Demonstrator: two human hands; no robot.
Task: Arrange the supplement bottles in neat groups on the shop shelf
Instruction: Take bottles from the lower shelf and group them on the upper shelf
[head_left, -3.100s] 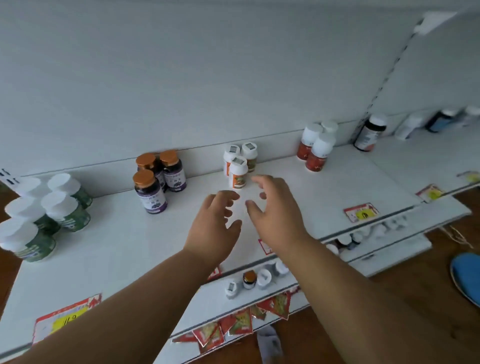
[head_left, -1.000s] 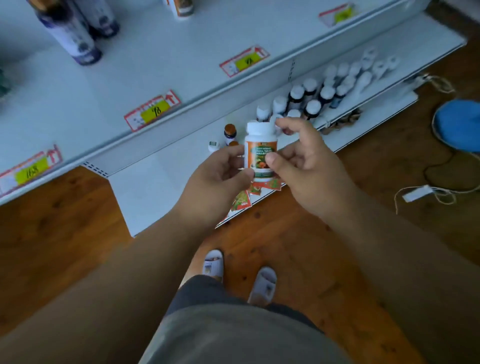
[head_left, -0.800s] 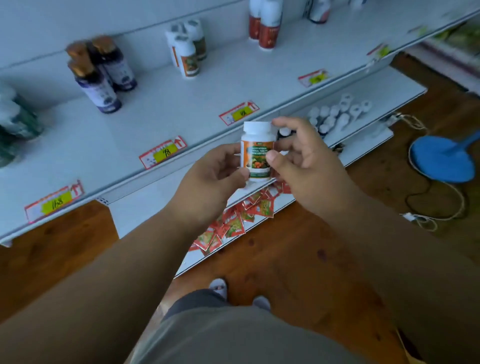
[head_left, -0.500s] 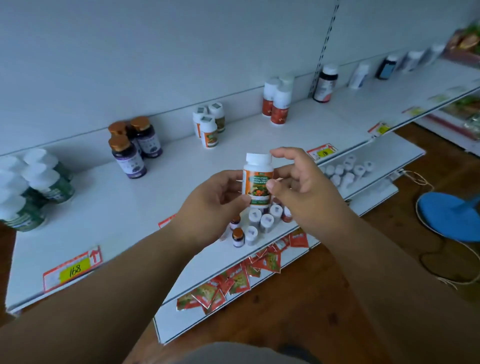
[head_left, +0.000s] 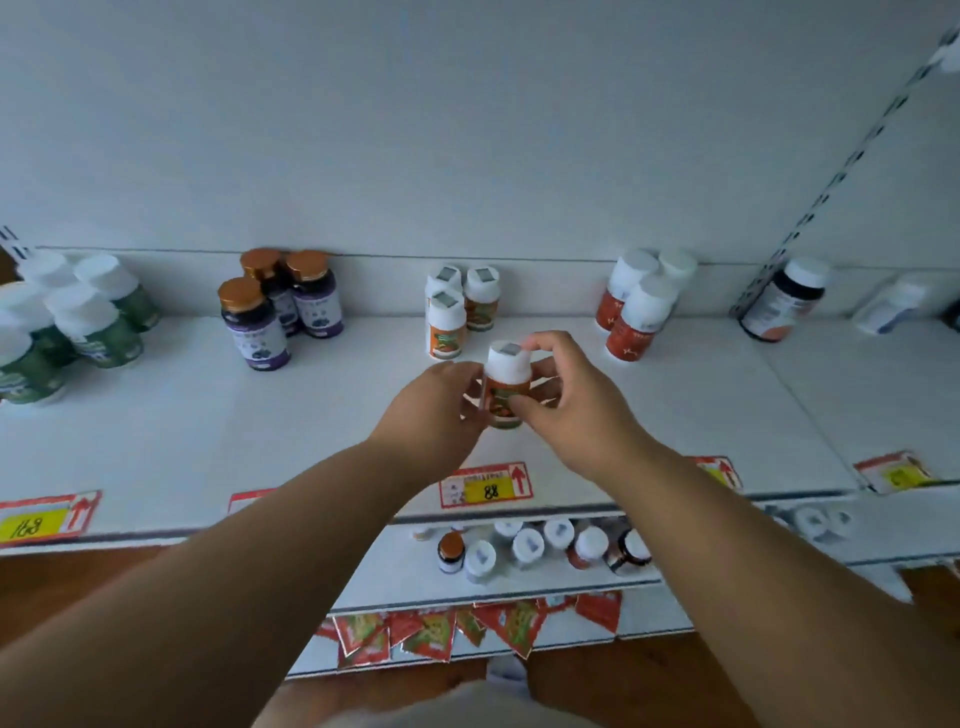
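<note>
On the shelf (head_left: 156, 447), green bottles (head_left: 78, 322) stand far left, then purple ones (head_left: 280, 312). The left hand (head_left: 431, 410) and right hand (head_left: 566, 410) curl their fingers round an orange bottle (head_left: 505, 384), held upright, cap up, long axis vertical, just before three matching bottles (head_left: 460, 306). Red bottles (head_left: 639, 306) stand to the right.

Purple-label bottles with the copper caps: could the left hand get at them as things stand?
Probably yes, once freed. The left hand shares a grip on the orange-label bottle with the right hand; bare shelf lies between it and the purple-label bottles.
</note>
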